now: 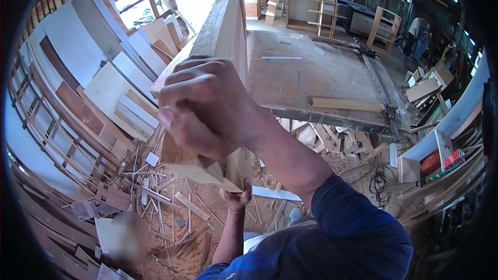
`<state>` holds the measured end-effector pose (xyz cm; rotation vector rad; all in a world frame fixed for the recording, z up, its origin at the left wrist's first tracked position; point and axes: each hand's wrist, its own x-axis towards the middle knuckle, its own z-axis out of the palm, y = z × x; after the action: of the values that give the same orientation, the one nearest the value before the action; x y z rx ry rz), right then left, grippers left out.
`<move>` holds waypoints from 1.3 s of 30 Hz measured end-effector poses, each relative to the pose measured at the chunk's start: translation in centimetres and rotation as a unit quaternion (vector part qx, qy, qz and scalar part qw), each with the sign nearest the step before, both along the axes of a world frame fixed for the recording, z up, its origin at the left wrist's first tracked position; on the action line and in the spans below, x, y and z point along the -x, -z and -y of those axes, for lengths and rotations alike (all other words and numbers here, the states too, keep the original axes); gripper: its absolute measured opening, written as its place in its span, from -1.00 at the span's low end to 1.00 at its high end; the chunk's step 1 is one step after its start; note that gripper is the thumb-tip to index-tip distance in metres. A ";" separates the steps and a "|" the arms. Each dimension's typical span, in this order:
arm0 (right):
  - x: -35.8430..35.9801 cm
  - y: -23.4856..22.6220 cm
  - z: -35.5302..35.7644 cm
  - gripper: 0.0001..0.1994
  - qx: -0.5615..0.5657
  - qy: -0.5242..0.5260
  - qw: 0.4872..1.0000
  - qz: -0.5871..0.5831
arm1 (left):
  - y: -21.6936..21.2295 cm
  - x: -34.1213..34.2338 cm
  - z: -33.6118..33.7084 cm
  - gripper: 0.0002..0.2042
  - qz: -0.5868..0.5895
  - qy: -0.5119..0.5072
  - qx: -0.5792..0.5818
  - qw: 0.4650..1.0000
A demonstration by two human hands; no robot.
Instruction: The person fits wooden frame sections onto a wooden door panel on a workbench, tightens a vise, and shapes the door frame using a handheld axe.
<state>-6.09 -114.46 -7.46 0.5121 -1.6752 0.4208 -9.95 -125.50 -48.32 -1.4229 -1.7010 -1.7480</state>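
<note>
Sheets leaning at left, panel between them and the tabletop, wood strip on tabletop near its front edge, offcuts on floor in front, cable right of those, cabinet carcass behind tabletop.

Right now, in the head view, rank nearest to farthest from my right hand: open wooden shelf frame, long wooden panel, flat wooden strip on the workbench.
1. Long wooden panel, at your right hand.
2. Flat wooden strip, near edge of the workbench.
3. Open wooden shelf frame, beyond the workbench, right.
</note>
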 end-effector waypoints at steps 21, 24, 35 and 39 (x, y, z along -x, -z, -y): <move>19.8 4.2 15.6 -0.75 0.002 0.172 0.980 0.100 | 8.1 22.6 10.4 -0.34 0.121 0.146 -0.022 0.982; 22.6 3.6 16.6 -0.73 0.005 0.199 0.976 0.092 | 7.4 26.1 10.6 -0.35 0.130 0.153 -0.028 0.979; 34.8 3.1 15.5 -0.72 0.010 0.272 0.954 0.128 | 5.5 41.9 11.5 -0.39 0.156 0.132 0.009 0.979; 40.1 2.3 14.2 -0.68 0.002 0.270 0.954 0.132 | 5.2 49.1 12.0 -0.41 0.165 0.107 0.029 0.980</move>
<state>-46.19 -128.61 -9.78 -0.0217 -1.9837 0.0899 -59.09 -137.52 -53.56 -1.4497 -1.8288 -2.1708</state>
